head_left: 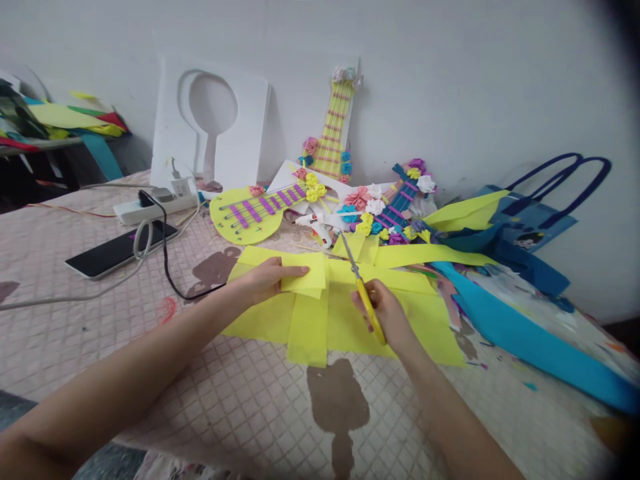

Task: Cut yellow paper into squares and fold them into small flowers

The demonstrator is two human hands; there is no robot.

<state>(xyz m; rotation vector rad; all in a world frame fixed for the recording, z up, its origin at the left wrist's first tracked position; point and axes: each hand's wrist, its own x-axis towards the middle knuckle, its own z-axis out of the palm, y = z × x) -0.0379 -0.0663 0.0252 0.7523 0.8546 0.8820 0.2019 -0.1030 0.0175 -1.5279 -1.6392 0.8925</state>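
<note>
My left hand pinches a small stack of yellow crepe-like paper pieces, thumb on top. In my right hand is a pair of scissors with yellow handles, its blades pointing up and away from me, to the right of the held pieces and apart from them. Beneath both hands lie larger yellow sheets, and a narrow yellow strip hangs toward me over their front edge. Smaller cut yellow pieces rest just beyond the scissor tips.
Behind are a white glue gun, a yellow paper guitar and crepe flowers. To the left lie a tablet-like black device, a power strip and cables. A long blue strip and blue bag occupy the right.
</note>
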